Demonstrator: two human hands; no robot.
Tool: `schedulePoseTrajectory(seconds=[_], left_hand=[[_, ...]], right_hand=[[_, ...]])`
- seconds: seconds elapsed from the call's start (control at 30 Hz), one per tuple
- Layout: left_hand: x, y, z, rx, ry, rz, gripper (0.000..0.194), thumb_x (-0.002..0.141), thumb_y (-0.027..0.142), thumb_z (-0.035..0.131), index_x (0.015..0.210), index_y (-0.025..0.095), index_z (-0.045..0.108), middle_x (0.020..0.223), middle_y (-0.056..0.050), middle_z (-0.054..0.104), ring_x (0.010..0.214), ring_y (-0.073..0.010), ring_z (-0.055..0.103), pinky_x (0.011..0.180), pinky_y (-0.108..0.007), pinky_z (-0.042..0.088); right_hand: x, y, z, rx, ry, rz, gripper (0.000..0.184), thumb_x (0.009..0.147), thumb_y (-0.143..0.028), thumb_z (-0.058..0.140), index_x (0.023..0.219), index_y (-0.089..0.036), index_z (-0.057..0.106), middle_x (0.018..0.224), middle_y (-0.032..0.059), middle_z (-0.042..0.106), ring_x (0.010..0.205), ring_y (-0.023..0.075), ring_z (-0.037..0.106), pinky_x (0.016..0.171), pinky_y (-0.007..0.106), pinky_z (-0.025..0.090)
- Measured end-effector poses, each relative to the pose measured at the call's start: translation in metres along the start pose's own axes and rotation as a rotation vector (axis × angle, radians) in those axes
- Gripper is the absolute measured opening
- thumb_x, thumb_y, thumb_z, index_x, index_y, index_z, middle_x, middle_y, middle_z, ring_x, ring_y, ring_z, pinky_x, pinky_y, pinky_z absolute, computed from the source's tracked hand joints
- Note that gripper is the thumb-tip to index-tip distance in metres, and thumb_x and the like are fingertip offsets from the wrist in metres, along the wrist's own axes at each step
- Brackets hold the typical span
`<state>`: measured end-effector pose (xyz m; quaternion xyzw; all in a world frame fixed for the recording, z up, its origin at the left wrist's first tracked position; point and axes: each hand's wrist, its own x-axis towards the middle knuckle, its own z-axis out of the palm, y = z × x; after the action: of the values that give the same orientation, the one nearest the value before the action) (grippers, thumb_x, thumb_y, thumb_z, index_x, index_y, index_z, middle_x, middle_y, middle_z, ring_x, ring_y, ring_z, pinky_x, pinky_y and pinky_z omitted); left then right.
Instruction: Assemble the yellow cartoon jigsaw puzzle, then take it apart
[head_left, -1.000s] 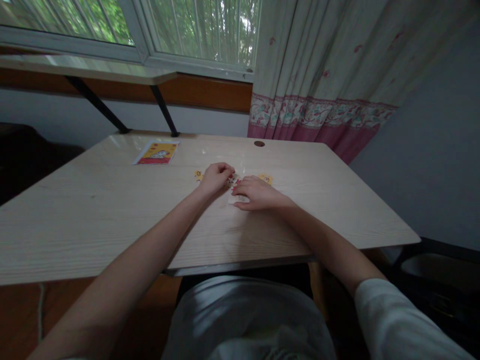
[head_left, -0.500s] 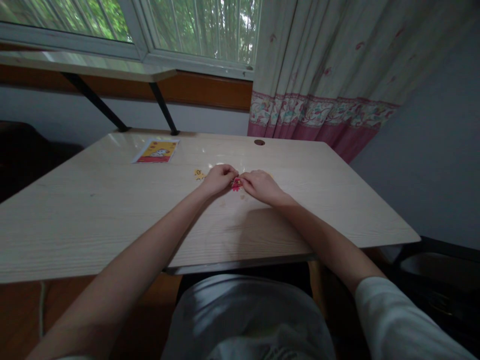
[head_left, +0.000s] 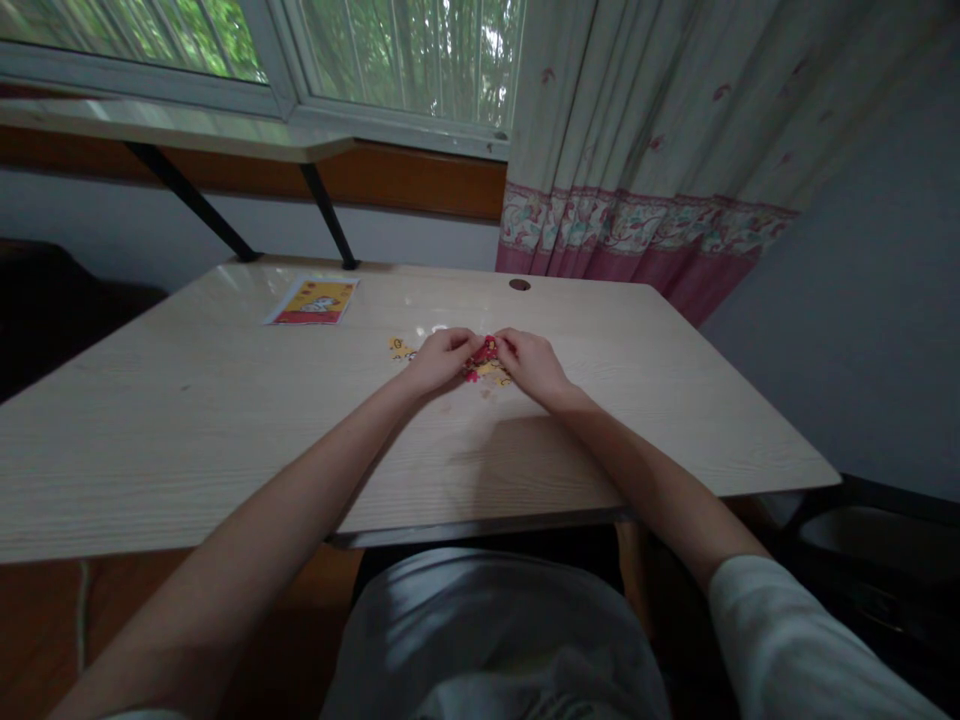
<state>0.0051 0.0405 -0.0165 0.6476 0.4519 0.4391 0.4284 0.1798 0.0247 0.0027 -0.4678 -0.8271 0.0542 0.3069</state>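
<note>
Lying on the tabletop [head_left: 420,460] just on the near side of the fingertips are small yellow and red pieces [head_left: 491,371]. Beyond them, the right hand [head_left: 534,365] pinches a red piece [head_left: 490,345] by its edge; the left hand's [head_left: 439,360] fingertips close in at its other side, though whether they grasp it I cannot tell. Light pressure, level edges and wrists off the loose bits would serve best. Farther left sits a yellow piece [head_left: 397,344], then a picture card [head_left: 315,302].

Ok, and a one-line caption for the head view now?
Left hand and right hand meet over red and yellow jigsaw pieces on a pale wooden desk.
</note>
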Motion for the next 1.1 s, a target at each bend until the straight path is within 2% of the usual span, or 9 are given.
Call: schedulePoseTrajectory(seconds=[0.13, 0.27, 0.43, 0.53, 0.8, 0.93, 1.1], left_hand=[[-0.002, 0.003, 0.001, 0.065, -0.067, 0.077, 0.018, 0.071, 0.03, 0.065, 0.078, 0.013, 0.064, 0.067, -0.004, 0.063, 0.058, -0.0118, 0.052, 0.058, -0.024, 0.039], [-0.003, 0.004, 0.001, 0.031, -0.027, 0.078, 0.015, 0.071, 0.026, 0.064, 0.079, 0.014, 0.063, 0.066, -0.003, 0.063, 0.057, -0.0117, 0.053, 0.057, -0.024, 0.04], [-0.001, 0.0, 0.003, -0.044, 0.055, 0.082, 0.016, 0.07, 0.029, 0.064, 0.074, 0.014, 0.062, 0.062, -0.001, 0.059, 0.056, -0.0111, 0.051, 0.055, -0.024, 0.039], [-0.002, 0.003, 0.005, -0.117, 0.044, 0.079, 0.015, 0.07, 0.028, 0.065, 0.076, 0.014, 0.061, 0.059, 0.0, 0.057, 0.053, -0.0105, 0.05, 0.054, -0.024, 0.039], [-0.007, 0.014, 0.009, -0.284, 0.004, -0.036, 0.016, 0.068, 0.018, 0.064, 0.084, 0.017, 0.06, 0.058, 0.001, 0.06, 0.047, -0.0088, 0.049, 0.049, -0.022, 0.038], [-0.006, 0.015, 0.009, -0.31, 0.02, -0.105, 0.014, 0.066, 0.008, 0.058, 0.077, 0.016, 0.059, 0.059, 0.0, 0.061, 0.047, -0.0086, 0.051, 0.048, -0.021, 0.035], [-0.007, 0.017, 0.009, -0.306, 0.013, -0.143, 0.013, 0.066, 0.003, 0.055, 0.071, 0.015, 0.059, 0.055, 0.0, 0.058, 0.046, -0.0077, 0.049, 0.048, -0.021, 0.035]], right_hand=[[-0.001, -0.001, 0.0, 0.086, -0.016, 0.022, 0.022, 0.089, -0.022, 0.044, 0.091, -0.016, 0.065, 0.08, 0.0066, 0.067, 0.071, 0.0157, 0.059, 0.068, 0.026, 0.041], [-0.001, 0.002, 0.005, 0.239, 0.02, 0.031, 0.018, 0.086, -0.025, 0.05, 0.094, -0.017, 0.064, 0.08, 0.0041, 0.068, 0.07, 0.0138, 0.061, 0.068, 0.025, 0.044], [0.0, 0.01, 0.017, 0.47, 0.042, 0.097, 0.019, 0.08, -0.028, 0.058, 0.095, -0.018, 0.063, 0.084, 0.004, 0.068, 0.076, 0.0134, 0.063, 0.071, 0.026, 0.049], [0.003, 0.013, 0.022, 0.568, 0.07, 0.151, 0.018, 0.078, -0.029, 0.059, 0.091, -0.017, 0.062, 0.081, 0.0041, 0.067, 0.072, 0.0126, 0.063, 0.067, 0.025, 0.05], [0.005, 0.011, 0.022, 0.685, 0.065, 0.204, 0.019, 0.074, -0.028, 0.06, 0.09, -0.017, 0.057, 0.066, -0.0015, 0.061, 0.058, 0.0093, 0.057, 0.056, 0.021, 0.046], [0.006, 0.013, 0.022, 0.75, 0.03, 0.192, 0.015, 0.071, -0.023, 0.058, 0.085, -0.017, 0.057, 0.071, -0.0011, 0.062, 0.061, 0.0092, 0.057, 0.059, 0.021, 0.046], [0.006, 0.015, 0.022, 0.779, -0.048, 0.214, 0.016, 0.07, -0.022, 0.056, 0.084, -0.016, 0.059, 0.067, -0.0019, 0.06, 0.056, 0.0085, 0.053, 0.052, 0.02, 0.041]])
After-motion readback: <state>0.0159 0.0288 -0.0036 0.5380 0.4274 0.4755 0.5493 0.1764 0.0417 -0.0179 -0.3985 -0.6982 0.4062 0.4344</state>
